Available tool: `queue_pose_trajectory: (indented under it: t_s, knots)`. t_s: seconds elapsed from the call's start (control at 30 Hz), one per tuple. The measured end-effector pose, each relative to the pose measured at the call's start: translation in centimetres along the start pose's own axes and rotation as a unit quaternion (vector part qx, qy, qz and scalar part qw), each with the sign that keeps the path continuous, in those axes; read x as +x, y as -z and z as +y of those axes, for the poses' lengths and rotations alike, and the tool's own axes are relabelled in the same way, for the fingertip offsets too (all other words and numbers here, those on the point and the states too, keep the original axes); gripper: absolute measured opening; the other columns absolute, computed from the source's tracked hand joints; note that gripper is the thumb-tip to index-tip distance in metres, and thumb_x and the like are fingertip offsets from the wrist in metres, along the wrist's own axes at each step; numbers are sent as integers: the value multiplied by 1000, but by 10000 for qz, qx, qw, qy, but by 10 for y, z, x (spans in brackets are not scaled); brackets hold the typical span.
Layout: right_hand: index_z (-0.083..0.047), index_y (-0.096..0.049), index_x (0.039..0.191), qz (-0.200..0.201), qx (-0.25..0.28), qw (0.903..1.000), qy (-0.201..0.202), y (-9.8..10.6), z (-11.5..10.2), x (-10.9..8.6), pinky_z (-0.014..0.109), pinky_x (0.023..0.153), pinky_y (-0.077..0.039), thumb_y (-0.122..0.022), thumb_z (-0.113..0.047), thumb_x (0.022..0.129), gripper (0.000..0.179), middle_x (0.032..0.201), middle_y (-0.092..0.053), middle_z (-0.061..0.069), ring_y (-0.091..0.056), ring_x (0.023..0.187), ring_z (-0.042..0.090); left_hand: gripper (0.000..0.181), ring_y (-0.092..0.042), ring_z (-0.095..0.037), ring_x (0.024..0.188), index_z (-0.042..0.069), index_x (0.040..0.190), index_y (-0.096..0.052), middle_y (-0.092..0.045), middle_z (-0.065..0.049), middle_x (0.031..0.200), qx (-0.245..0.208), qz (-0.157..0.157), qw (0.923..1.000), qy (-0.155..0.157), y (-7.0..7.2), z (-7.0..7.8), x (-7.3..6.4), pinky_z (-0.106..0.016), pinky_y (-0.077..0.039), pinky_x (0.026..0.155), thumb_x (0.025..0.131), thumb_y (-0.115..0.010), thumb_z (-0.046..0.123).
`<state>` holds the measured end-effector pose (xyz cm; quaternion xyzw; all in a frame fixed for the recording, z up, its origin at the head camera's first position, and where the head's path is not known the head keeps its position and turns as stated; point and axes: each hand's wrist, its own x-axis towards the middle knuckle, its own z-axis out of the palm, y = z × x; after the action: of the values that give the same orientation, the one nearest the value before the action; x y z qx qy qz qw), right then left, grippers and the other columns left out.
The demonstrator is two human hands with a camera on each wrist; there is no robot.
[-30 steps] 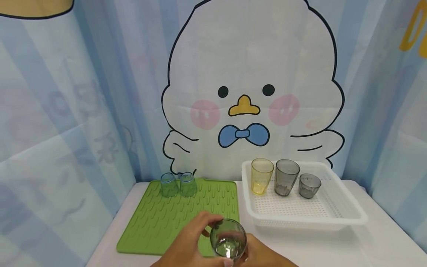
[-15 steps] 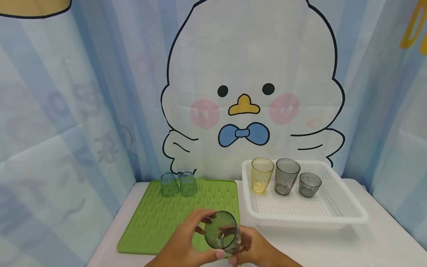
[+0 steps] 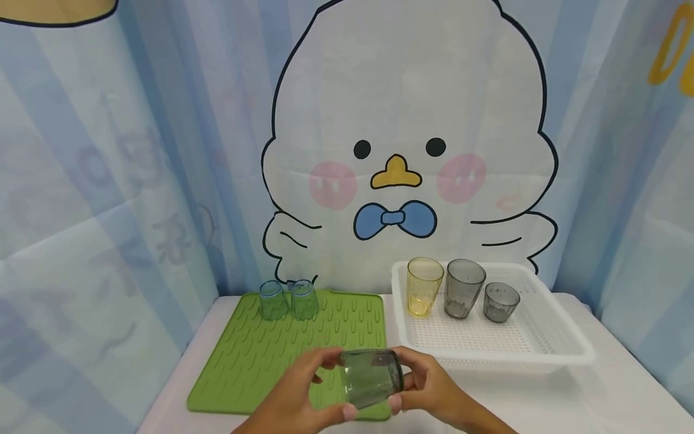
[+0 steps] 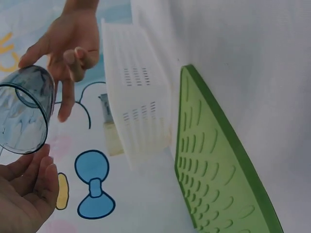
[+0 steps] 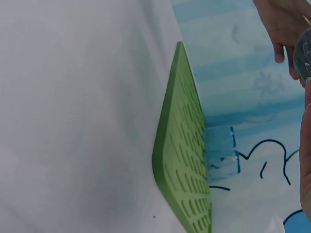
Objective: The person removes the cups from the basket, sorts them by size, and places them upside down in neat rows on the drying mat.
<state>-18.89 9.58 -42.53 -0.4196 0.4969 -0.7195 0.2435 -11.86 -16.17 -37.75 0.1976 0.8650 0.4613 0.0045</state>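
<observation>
In the head view a grey-tinted drinking glass [image 3: 371, 378] lies sideways in the air over the mat's front edge, its mouth toward the left and its thick base toward the right. My left hand [image 3: 297, 392] has thumb and fingers around the rim end. At the base end my right hand [image 3: 434, 389] pinches the glass between thumb and fingers. The left wrist view shows the open mouth of the glass [image 4: 26, 109], with left fingertips at its rim. Only the base shows in the right wrist view, at the frame's edge.
A green ribbed drying mat [image 3: 260, 361] lies on the white table, with two upside-down blue glasses [image 3: 289, 300] at its back. On the right, a white perforated basket [image 3: 496, 358] holds a yellow glass [image 3: 424, 286] and two grey ones [image 3: 463, 289]. Patterned curtains surround the table.
The glass has tipped from mouth up to lying sideways, mouth to the left. My right hand has shifted rightward and up to its base end. The other glasses stay put.
</observation>
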Motion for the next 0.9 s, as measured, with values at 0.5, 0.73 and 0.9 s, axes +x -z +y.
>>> queue_pose_trajectory:
  t_s: [0.5, 0.73, 0.9]
  knots:
    - [9, -39, 134, -54, -260, 9994, 219, -6, -10, 14, 18, 59, -51, -57, 11, 86, 51, 108, -63, 10, -66, 73, 8, 63, -49, -19, 106, 23, 131, -49, -53, 7, 116, -542, -713, 9939, 642, -3, -20, 6, -36, -44, 83, 78, -73, 47]
    - [8, -41, 135, -83, -306, 9994, 102, -13, -7, 25, 27, 63, -55, -58, 7, 88, 51, 108, -64, 10, -67, 72, 8, 62, -50, -17, 101, 23, 129, -51, -53, 5, 112, -466, -1007, 9899, 880, -5, -32, 12, -43, -46, 79, 77, -75, 46]
    - [6, -44, 134, 50, -585, 9983, -16, -15, -3, 30, 30, 60, -56, -59, 7, 87, 50, 106, -66, 10, -66, 67, 8, 57, -50, -18, 98, 21, 128, -52, -53, 3, 110, -550, -1152, 9879, 880, -5, -41, 13, -41, -45, 73, 80, -73, 45]
